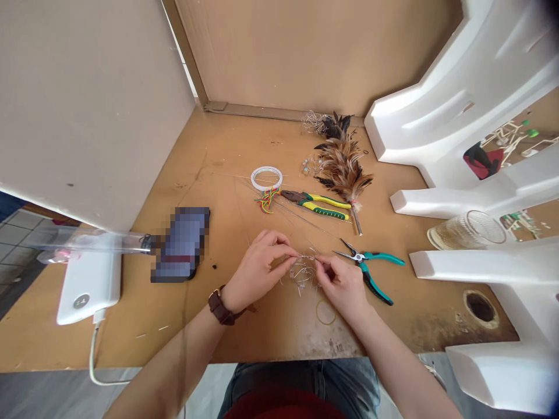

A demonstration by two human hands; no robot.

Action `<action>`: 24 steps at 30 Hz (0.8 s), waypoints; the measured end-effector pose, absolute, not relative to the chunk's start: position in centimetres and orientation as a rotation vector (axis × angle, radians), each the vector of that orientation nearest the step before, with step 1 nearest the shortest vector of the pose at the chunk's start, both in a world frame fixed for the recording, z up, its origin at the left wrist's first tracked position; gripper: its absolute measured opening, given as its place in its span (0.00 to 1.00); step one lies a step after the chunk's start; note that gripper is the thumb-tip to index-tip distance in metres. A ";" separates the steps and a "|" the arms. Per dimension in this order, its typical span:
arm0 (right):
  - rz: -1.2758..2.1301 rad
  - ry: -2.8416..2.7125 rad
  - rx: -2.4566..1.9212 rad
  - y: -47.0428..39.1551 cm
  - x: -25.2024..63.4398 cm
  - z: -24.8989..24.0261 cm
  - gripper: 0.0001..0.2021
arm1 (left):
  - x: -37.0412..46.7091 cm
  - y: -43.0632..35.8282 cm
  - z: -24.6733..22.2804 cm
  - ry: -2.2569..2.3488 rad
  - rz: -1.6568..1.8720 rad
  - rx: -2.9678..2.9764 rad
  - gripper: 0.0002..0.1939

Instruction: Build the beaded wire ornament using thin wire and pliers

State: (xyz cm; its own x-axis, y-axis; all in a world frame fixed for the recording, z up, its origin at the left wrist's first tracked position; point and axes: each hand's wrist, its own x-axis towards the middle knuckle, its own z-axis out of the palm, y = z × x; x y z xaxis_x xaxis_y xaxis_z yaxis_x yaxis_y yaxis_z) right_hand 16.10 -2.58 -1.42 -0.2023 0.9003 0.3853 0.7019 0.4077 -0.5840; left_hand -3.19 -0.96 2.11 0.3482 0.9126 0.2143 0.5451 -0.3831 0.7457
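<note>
1. Left hand (267, 259): thumb and forefinger pinched together on thin, shiny wire (302, 273).
2. Right hand (345, 285): fingertips closed on the same wire, whose curly strands tangle between both hands.
3. Pliers (370, 280) with smooth teal-and-black handles lie spread just beside the right hand.
4. Brown wood stretches between left hand and phone (181, 247); the table's (279, 352) scuffed front edge runs beneath both forearms.

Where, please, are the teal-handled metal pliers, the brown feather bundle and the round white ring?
Teal-handled metal pliers (358, 256), head view: pivot.
Brown feather bundle (343, 158), head view: middle feathers.
Round white ring (266, 169), head view: far rim.
</note>
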 end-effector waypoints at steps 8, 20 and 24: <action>0.415 -1.991 -1.364 -2.5 16.0 -1.5 0.06 | -3.0 -1.1 2.4 1.337 0.436 2.657 0.10; 0.380 -2.069 -1.341 -2.6 16.0 -1.7 0.07 | -2.7 -1.4 1.5 1.416 0.714 2.221 0.07; 0.373 -2.052 -1.345 -2.6 16.0 -1.7 0.07 | -2.3 -1.7 1.1 1.455 0.724 2.062 0.06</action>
State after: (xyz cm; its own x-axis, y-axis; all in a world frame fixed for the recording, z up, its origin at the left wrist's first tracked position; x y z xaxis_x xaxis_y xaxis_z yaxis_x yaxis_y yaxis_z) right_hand 16.03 -2.59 -1.67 -0.2642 0.8944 0.3610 0.7102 0.4337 -0.5546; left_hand -2.28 -1.72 1.12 0.2838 0.9498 0.1317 0.6776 -0.2958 0.6733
